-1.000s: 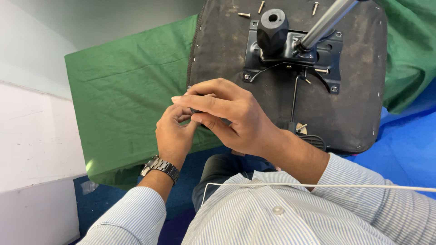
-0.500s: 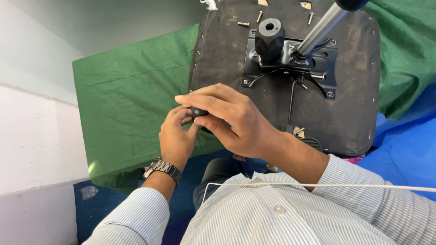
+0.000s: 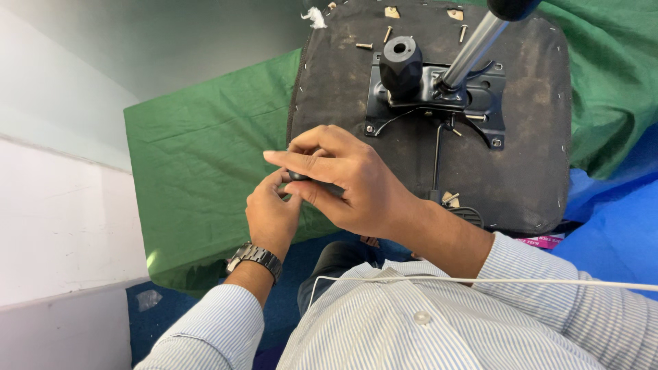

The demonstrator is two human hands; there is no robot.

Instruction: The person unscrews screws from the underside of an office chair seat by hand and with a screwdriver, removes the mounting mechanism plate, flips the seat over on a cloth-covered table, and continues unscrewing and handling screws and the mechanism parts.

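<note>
At the far left of the frame a white wall runs down the side, and next to it a green cloth spreads over the centre left. At the lower centre left, the left hand, with a metal watch on its wrist, has its fingers curled up around a small dark part at the middle of the frame. The right hand comes over from the right and pinches the same part between thumb and fingers, so both hands grip it together just in front of the upturned chair seat. On the seat, upper centre right, sits a black metal plate with a black knob and a silver lever. Loose screws lie near the seat's top edge. A blue sheet shows at the far right.
</note>
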